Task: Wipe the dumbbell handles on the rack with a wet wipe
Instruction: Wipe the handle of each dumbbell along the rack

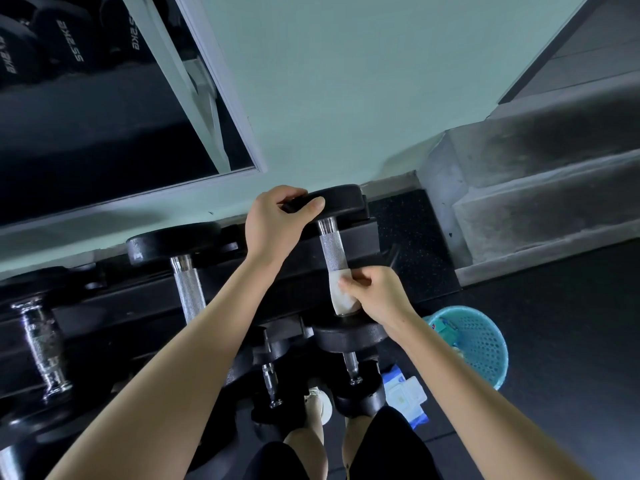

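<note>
Head view is showing the left hand (277, 220) gripping the heavy dumbbell's far head (341, 202), steadying it. The right hand (375, 294) is pinching the soft, limp wet wipe (341, 292) around the rough knurled handle (333, 249), which is probably giving good friction.

My left hand (277, 216) grips the far head of the dumbbell (346, 200) at the right end of the rack (363, 237), thumb over its rim. My right hand (377, 294) pinches the wipe (341, 296), which wraps the near end of the knurled handle (332, 251), just above the near head. A 2nd dumbbell (188, 285) lies to the left on the same tier. On the floor (554, 341) to the right sit a blue basket (485, 341) and a wipe pack (407, 393).
</note>
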